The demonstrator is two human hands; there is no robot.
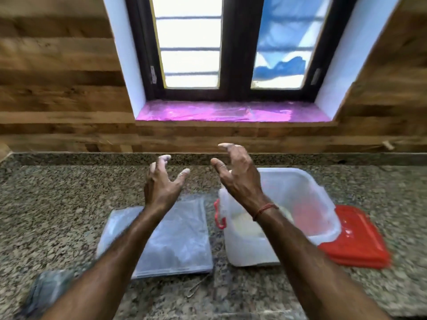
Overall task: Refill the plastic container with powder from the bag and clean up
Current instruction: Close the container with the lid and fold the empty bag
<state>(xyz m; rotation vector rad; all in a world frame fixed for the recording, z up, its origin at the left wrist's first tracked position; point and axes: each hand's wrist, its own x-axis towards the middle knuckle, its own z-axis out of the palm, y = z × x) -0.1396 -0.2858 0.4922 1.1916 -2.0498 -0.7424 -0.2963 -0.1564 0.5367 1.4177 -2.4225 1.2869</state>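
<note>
A translucent plastic container [307,204] stands uncovered on the granite counter, with pale powder [245,227] low inside it. Its red lid [355,239] lies flat just right of it. A flattened clear plastic bag [180,241] lies on the counter left of the container. My left hand [161,181] is raised above the bag, fingers spread and loosely curved, fingertips dusted white, holding nothing. My right hand [235,174] is raised above the container's near left corner, fingers also spread and curved, holding nothing. The two hands face each other with a gap between them.
The granite counter [69,204] runs the full width, backed by a wood-look wall. A window with a purple-lined sill [231,112] sits above. A grey cloth [46,289] lies at the counter's lower left. A thin wire-like piece [196,287] lies in front of the bag.
</note>
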